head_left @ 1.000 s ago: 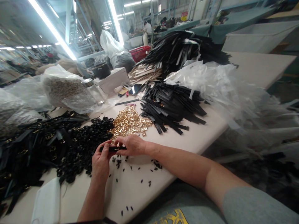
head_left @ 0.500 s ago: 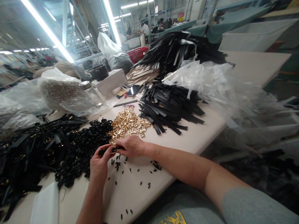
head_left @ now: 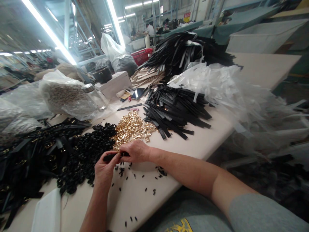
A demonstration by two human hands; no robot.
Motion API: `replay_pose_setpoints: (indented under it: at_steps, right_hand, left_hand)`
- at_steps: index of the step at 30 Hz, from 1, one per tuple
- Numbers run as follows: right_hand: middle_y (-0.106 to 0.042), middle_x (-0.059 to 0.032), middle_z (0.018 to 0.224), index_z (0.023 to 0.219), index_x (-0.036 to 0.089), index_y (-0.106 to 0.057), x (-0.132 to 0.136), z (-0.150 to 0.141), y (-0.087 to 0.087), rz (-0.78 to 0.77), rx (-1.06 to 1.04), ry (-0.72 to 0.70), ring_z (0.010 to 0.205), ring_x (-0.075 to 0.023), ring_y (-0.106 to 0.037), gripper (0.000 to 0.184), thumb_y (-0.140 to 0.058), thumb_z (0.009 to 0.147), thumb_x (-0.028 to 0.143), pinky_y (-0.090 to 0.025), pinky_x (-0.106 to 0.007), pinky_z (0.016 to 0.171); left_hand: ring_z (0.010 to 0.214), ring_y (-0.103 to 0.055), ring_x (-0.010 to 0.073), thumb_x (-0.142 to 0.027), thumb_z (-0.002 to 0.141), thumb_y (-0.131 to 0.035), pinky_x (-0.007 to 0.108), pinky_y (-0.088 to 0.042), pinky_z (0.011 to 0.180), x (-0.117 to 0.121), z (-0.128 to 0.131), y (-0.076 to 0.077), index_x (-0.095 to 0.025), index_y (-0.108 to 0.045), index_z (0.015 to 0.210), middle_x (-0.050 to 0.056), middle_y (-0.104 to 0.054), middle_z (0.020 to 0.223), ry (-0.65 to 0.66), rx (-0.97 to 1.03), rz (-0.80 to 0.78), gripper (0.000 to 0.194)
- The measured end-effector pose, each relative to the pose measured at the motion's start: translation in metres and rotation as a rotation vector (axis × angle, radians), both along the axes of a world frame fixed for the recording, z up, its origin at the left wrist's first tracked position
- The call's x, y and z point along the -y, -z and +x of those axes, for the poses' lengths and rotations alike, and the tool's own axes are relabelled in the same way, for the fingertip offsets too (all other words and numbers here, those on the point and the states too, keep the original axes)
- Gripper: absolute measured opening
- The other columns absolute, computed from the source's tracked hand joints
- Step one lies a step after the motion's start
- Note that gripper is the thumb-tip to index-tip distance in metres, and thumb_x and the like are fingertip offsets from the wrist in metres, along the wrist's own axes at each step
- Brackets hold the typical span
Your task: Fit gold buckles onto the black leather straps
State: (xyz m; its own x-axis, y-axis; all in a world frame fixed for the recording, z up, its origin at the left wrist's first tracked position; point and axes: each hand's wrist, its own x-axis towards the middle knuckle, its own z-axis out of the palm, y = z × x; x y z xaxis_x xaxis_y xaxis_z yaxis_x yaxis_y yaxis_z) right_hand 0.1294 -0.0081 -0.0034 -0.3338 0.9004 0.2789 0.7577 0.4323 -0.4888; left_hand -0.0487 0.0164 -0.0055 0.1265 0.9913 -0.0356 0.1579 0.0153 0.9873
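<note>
A short black strap [head_left: 110, 157] lies between my two hands, just in front of the gold buckles. My left hand [head_left: 105, 166] pinches it with thumb and fingers. My right hand [head_left: 135, 150] is closed on the strap's other end, its fingertips partly hidden behind the knuckles. Close beyond the hands is a heap of gold buckles [head_left: 132, 127]. Beside my left hand spreads a pile of small black loops [head_left: 84, 151]. Small black scraps [head_left: 121, 172] are scattered on the table below my right hand.
Black straps with buckles [head_left: 29, 158] cover the table's left side. Loose black straps [head_left: 176, 109] lie beyond my right forearm, near white plastic film [head_left: 214, 80]. A glass jar [head_left: 95, 96], a phone [head_left: 138, 93] and a white box [head_left: 116, 83] stand farther back. A white tray [head_left: 47, 211] sits front left.
My left hand has shifted slightly right, closer to my right hand, with the strap still held. My right hand has hardly moved.
</note>
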Motion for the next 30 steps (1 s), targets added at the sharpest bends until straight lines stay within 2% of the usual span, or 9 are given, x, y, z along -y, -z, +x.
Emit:
replay_pose_setpoints:
  at_steps: [4, 8, 14, 18, 24, 30]
  right_hand:
    - [-0.072, -0.0045, 0.094, 0.098, 0.019, -0.065, 0.0000, 0.0004, -0.0013, 0.007, -0.013, 0.005, 0.075, -0.0150, -0.062, 0.033, -0.056, 0.090, 0.049, -0.035, -0.025, 0.060]
    - [-0.072, -0.0049, 0.099, 0.107, 0.021, -0.065, 0.0002, 0.0011, -0.0032, 0.005, -0.020, 0.010, 0.079, -0.0157, -0.063, 0.028, -0.053, 0.093, 0.042, -0.038, -0.025, 0.063]
    - [-0.073, -0.0043, 0.095, 0.118, 0.023, -0.061, -0.0001, 0.0015, -0.0027, -0.040, -0.058, 0.081, 0.078, -0.0173, -0.065, 0.032, -0.053, 0.094, 0.043, -0.038, -0.025, 0.064]
    - [-0.073, -0.0045, 0.095, 0.120, 0.023, -0.060, 0.0004, 0.0008, -0.0039, -0.037, -0.067, 0.068, 0.081, -0.0180, -0.067, 0.032, -0.050, 0.096, 0.042, -0.038, -0.026, 0.064]
    - [-0.073, -0.0050, 0.096, 0.123, 0.022, -0.059, 0.0038, 0.0016, -0.0083, -0.036, -0.077, 0.025, 0.079, -0.0175, -0.067, 0.034, -0.051, 0.095, 0.039, -0.040, -0.026, 0.065]
    - [-0.072, -0.0046, 0.095, 0.113, 0.022, -0.063, 0.0029, 0.0000, -0.0021, 0.013, -0.063, 0.027, 0.078, -0.0175, -0.065, 0.035, -0.059, 0.089, 0.047, -0.041, -0.026, 0.065]
  left_hand:
    - [0.056, -0.062, 0.0118, -0.040, 0.057, -0.088, 0.021, -0.051, 0.057, -0.0019, -0.0034, 0.0018, -0.017, -0.070, 0.081, 0.000, -0.070, 0.064, -0.032, 0.031, -0.007, 0.038]
    - [0.057, -0.063, 0.0110, -0.038, 0.058, -0.089, 0.020, -0.052, 0.059, -0.0037, -0.0057, 0.0026, -0.017, -0.070, 0.083, 0.000, -0.071, 0.067, -0.060, 0.074, -0.015, 0.038]
    - [0.056, -0.063, 0.0093, -0.031, 0.051, -0.092, 0.019, -0.053, 0.058, -0.0067, -0.0025, -0.0020, -0.017, -0.070, 0.094, -0.001, -0.071, 0.071, -0.113, 0.261, -0.138, 0.051]
    - [0.061, -0.065, 0.0105, -0.031, 0.045, -0.093, 0.019, -0.052, 0.059, -0.0049, 0.0011, -0.0053, -0.015, -0.071, 0.088, 0.002, -0.073, 0.075, -0.061, 0.313, -0.235, 0.051]
    - [0.060, -0.062, 0.0096, -0.031, 0.049, -0.092, 0.018, -0.050, 0.058, -0.0006, 0.0035, -0.0022, -0.014, -0.071, 0.078, 0.001, -0.071, 0.071, 0.010, 0.264, -0.192, 0.040]
    - [0.064, -0.063, 0.0121, -0.033, 0.052, -0.090, 0.022, -0.051, 0.061, 0.0000, 0.0041, 0.0007, -0.014, -0.071, 0.076, 0.001, -0.071, 0.072, 0.023, 0.253, -0.167, 0.037]
